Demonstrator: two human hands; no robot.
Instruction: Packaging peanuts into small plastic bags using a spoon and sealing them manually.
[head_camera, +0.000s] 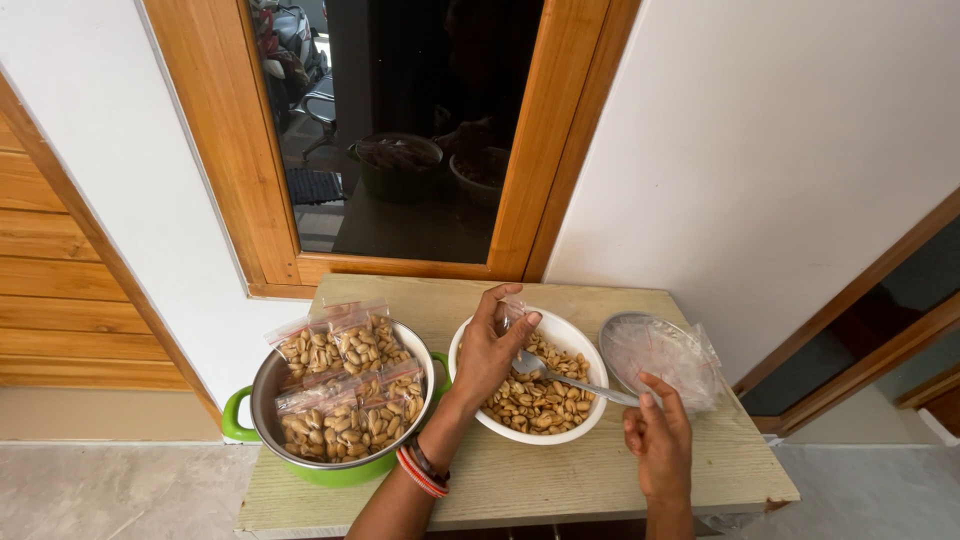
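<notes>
left hand (490, 350) pinched small clear bag (513, 317) over white bowl (590, 410); right hand (657, 440) gripped spoon (560, 375). best kept bag mouth wide, spoon level.

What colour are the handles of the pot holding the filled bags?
Green handles, clearest in the head view.

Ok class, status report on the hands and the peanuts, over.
Left hand holds small clear bag over white bowl of peanuts. Right hand grips spoon. Nothing obstructing.

2 hands (490, 350), 1 spoon (570, 378), 1 white bowl (585, 345), 1 green pot (262, 390), 4 filled bags (350, 385).
</notes>
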